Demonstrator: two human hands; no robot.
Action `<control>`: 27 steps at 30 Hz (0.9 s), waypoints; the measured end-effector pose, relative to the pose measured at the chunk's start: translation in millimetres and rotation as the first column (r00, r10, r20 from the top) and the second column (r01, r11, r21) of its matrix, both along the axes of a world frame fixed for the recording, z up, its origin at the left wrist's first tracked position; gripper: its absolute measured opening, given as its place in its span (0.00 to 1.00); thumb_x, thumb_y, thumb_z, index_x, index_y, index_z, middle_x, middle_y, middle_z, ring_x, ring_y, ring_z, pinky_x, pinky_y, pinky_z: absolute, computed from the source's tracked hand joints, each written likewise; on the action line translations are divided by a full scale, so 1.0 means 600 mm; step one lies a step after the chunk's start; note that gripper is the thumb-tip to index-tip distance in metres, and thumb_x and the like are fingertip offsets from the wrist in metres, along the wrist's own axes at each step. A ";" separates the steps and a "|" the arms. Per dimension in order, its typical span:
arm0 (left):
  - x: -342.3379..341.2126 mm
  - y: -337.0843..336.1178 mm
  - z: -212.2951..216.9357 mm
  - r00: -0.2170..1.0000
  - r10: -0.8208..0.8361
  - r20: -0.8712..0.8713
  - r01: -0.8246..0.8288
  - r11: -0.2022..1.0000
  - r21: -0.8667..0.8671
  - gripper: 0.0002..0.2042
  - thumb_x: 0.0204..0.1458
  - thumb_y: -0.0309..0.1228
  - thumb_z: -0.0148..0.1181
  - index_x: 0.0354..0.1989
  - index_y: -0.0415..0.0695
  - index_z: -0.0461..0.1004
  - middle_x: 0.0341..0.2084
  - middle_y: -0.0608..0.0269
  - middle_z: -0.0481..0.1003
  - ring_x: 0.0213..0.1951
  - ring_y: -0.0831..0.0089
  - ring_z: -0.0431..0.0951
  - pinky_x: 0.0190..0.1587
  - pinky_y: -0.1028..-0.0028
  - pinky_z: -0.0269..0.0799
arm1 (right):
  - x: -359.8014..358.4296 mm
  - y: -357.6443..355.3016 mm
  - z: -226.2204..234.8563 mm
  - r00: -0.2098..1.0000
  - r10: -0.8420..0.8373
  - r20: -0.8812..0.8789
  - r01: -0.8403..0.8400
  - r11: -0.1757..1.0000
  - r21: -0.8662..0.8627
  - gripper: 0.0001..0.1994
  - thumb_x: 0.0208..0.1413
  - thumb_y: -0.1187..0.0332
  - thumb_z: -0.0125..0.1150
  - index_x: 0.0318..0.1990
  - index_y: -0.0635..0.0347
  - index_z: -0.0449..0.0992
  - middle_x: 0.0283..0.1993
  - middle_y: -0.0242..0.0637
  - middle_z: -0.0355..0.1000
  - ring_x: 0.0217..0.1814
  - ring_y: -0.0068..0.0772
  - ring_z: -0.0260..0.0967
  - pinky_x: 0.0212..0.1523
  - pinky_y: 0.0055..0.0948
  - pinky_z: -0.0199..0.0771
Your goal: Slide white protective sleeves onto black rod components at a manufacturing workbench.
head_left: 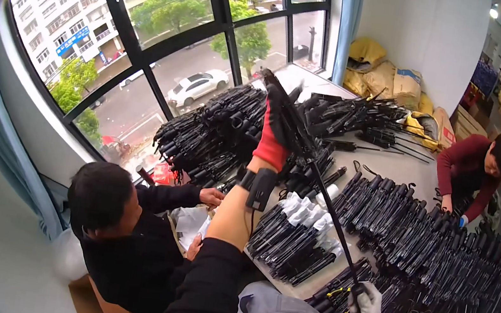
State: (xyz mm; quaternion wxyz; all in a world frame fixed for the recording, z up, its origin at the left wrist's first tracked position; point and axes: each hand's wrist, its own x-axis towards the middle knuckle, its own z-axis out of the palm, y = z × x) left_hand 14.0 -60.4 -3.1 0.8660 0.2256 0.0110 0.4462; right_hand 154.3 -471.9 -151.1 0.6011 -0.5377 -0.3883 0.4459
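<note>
A black folding umbrella frame point(334, 218) slants across the middle, its shaft running from upper left down to lower right. High up, my left hand point(274, 135), in a red and black glove, is closed around the folded ribs; part of its fingers is hidden. My right hand point(368, 306), in a white glove, grips the lower end of the shaft. Yellow-handled pliers point(339, 291) show right beside that hand; whether it also holds them I cannot tell. Below the shaft lies a stack of black umbrella frames with white wrapping point(307, 214).
Rows of folded umbrellas point(424, 245) cover the table's right side. A heap of umbrella frames point(222, 127) lies by the window. One co-worker point(134, 255) sits close on my left, another point(470, 165) bends at the far right. Yellow sacks point(382, 82) stand behind.
</note>
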 end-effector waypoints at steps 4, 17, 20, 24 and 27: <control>0.014 0.035 0.012 0.990 -0.002 -0.144 0.025 0.987 0.160 0.28 0.55 0.58 0.52 0.47 0.44 0.73 0.26 0.64 0.75 0.28 0.69 0.76 0.32 0.72 0.73 | -0.052 0.021 -0.004 0.990 -0.139 -0.013 0.138 0.989 -0.062 0.23 0.63 0.49 0.50 0.42 0.66 0.69 0.20 0.33 0.67 0.13 0.18 0.59 0.13 0.18 0.56; 0.135 -0.226 -0.060 0.981 0.136 -0.142 -0.112 0.980 0.164 0.20 0.48 0.33 0.66 0.48 0.42 0.68 0.28 0.67 0.72 0.27 0.79 0.72 0.30 0.75 0.70 | -0.011 0.210 0.087 0.994 -0.107 0.002 0.107 0.992 0.064 0.20 0.68 0.52 0.42 0.53 0.59 0.66 0.30 0.31 0.66 0.23 0.15 0.60 0.21 0.14 0.58; 0.124 -0.205 -0.050 0.987 0.122 -0.101 -0.101 0.976 0.192 0.24 0.48 0.34 0.66 0.52 0.42 0.66 0.29 0.67 0.72 0.29 0.79 0.72 0.32 0.75 0.71 | -0.033 0.243 0.060 0.944 -0.244 0.223 0.208 0.963 0.172 0.17 0.68 0.60 0.44 0.51 0.66 0.68 0.34 0.34 0.66 0.26 0.18 0.60 0.21 0.15 0.56; 0.123 -0.190 -0.007 0.998 0.028 -0.065 -0.017 0.986 0.165 0.31 0.49 0.38 0.66 0.59 0.42 0.60 0.33 0.65 0.72 0.34 0.79 0.72 0.36 0.75 0.71 | 0.090 0.292 0.055 0.497 -0.506 0.705 0.245 0.861 0.445 0.19 0.68 0.63 0.43 0.60 0.67 0.62 0.44 0.40 0.69 0.39 0.26 0.67 0.33 0.21 0.69; 0.169 -0.214 -0.027 0.937 0.225 -0.268 -0.209 0.974 0.087 0.36 0.50 0.43 0.64 0.63 0.41 0.55 0.38 0.59 0.72 0.39 0.76 0.73 0.41 0.74 0.71 | 0.169 0.338 0.013 0.306 -0.603 0.737 0.116 0.792 0.600 0.20 0.67 0.64 0.45 0.61 0.68 0.61 0.55 0.42 0.67 0.54 0.34 0.66 0.52 0.30 0.69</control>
